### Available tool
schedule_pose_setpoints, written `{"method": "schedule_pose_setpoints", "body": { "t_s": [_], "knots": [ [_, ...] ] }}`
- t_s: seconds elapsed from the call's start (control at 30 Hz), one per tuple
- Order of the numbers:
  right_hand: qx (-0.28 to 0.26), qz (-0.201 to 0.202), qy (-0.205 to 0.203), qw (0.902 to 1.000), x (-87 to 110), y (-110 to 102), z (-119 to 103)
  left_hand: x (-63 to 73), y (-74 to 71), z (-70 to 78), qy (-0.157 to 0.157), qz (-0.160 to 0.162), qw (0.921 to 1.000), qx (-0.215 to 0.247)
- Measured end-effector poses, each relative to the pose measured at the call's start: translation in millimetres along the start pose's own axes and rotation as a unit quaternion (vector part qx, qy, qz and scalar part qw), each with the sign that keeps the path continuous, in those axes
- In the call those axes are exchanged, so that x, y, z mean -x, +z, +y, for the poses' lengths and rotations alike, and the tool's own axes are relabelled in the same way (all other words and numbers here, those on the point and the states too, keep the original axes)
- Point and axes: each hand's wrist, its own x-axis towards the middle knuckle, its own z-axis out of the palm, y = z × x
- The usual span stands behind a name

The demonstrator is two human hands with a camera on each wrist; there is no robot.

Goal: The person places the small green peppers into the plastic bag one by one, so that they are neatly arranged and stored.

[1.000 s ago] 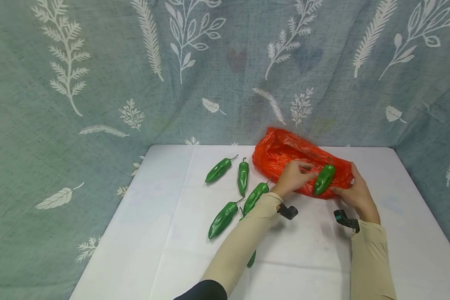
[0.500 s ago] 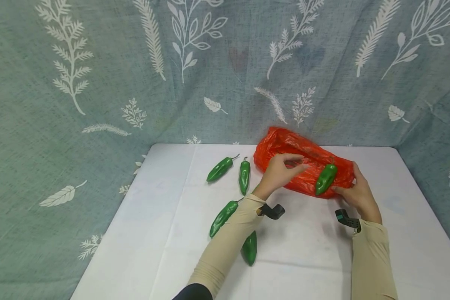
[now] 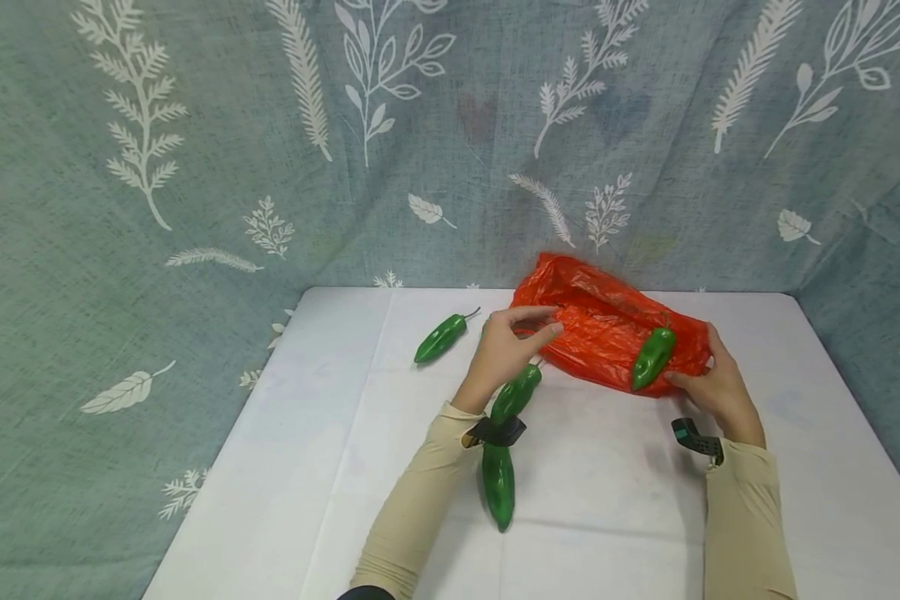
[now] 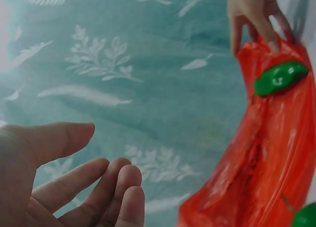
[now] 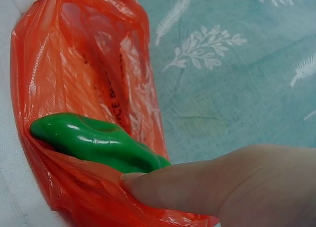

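A red plastic bag (image 3: 592, 329) lies at the back of the white table, its side gaping. Near its right end a glossy green chili pepper (image 3: 653, 358) rests against the red plastic; I cannot tell if it is inside. My right hand (image 3: 720, 392) grips that end of the bag, with the thumb beside the pepper (image 5: 94, 140) in the right wrist view. My left hand (image 3: 501, 346) hovers off the bag's left end, fingers loosely bent and holding nothing. In the left wrist view its thumb (image 4: 64, 140) stands apart from the fingers.
Left of the bag lie several green peppers: one at the back (image 3: 440, 337), one beside the left wrist (image 3: 516, 394) and one nearer the front (image 3: 498, 487). The left hand and arm cover others. A leaf-patterned cloth (image 3: 345, 217) hangs behind the table.
My left hand has drawn back leftward from the pepper on the bag to the bag's left end. My right hand, the bag and that pepper have stayed in place.
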Motion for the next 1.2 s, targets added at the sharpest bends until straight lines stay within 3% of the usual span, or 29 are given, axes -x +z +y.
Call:
{"method": "schedule_pose_setpoints", "body": {
  "t_s": [0.3,0.43,0.87,1.2],
  "knots": [
    [-0.001,-0.004,0.017,0.9998,1.6,0.2,-0.1,23.2,-40.1,-6.7,0.0,0.048,0.9986,0.02],
    [-0.002,-0.003,0.019,0.9998,1.9,-0.4,-1.6,36.0,-52.7,-14.3,-0.017,0.07,0.9972,0.021],
    [-0.008,0.0,0.019,0.9998,1.3,1.9,-0.5,72.2,-79.9,-40.3,-0.066,0.114,0.991,0.023],
    [-0.004,0.003,0.012,0.9999,1.8,2.1,-0.6,93.0,-88.4,-63.8,-0.111,0.132,0.9849,0.015]
  ]
}}
